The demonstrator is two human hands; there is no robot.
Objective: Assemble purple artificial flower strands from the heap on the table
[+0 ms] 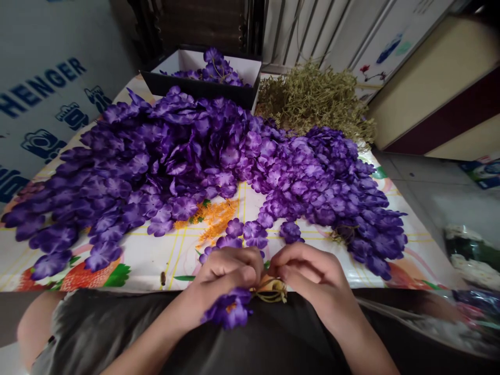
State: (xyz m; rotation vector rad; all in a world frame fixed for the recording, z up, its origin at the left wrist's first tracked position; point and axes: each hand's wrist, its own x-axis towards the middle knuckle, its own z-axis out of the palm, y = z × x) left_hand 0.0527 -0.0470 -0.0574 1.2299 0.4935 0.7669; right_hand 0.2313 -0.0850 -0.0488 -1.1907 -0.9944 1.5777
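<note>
My left hand is closed over my lap at the table's front edge. It grips a purple artificial flower with an orange centre, whose head hangs below the thumb. Thin yellow-green stems stick out to the right from under those fingers. My right hand has thumb and fingertips pinched together just above the stems; what lies between them is too small to make out. Beyond my knuckles, a few loose purple petal pieces lie on the tablecloth.
Large heaps of purple petals cover the table. Orange stamen pieces lie in the middle. At the back are a black box with purple flowers inside and a pile of green stems. A cabinet stands right.
</note>
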